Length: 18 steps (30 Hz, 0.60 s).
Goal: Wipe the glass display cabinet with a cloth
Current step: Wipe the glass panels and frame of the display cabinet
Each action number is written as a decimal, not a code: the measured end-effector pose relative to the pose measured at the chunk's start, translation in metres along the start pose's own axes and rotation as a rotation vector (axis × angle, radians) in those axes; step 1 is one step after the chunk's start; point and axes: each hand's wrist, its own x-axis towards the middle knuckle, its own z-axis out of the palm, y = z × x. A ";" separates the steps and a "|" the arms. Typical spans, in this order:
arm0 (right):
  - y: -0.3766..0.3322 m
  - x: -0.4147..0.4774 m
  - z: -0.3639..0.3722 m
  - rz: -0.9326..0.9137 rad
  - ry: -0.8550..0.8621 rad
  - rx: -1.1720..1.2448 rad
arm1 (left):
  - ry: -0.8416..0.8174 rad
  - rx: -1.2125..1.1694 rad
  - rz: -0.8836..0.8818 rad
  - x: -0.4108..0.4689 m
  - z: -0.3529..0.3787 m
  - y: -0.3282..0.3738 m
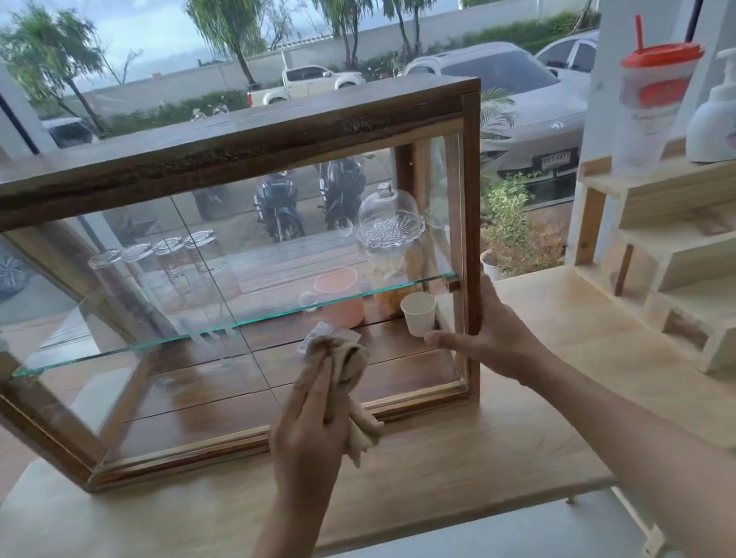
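A wood-framed glass display cabinet (469,204) stands on a pale wooden counter (156,528) in front of a window. My left hand (310,439) presses a crumpled beige cloth (343,363) against the lower right of the front glass. My right hand (486,339) grips the cabinet's right front post near its bottom, thumb across the glass side. Inside, a glass shelf (137,344) carries several upturned drinking glasses (165,272), a clear domed jar (390,231) and a pink mug (340,295). A small white paper cup (418,312) sits on the cabinet floor.
To the right stands a stepped pale wooden rack (695,253) with a red-lidded plastic cup (652,103) and a white pump bottle (726,118) on top. Behind the window are parked cars and motorbikes. The counter's front edge runs just below my forearms.
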 end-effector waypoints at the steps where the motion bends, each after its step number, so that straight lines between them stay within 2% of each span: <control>1: 0.010 -0.005 0.007 0.029 0.009 -0.016 | 0.074 0.011 -0.068 -0.001 -0.005 0.003; 6: 0.036 -0.012 0.024 0.046 0.040 -0.044 | 0.328 0.227 -0.309 -0.007 -0.028 0.009; 15: 0.056 -0.009 0.025 -0.077 0.028 -0.034 | 0.282 0.240 -0.591 -0.024 0.040 0.039; 18: 0.060 -0.010 0.026 -0.089 0.028 -0.037 | 0.311 0.192 -0.764 -0.024 0.064 0.052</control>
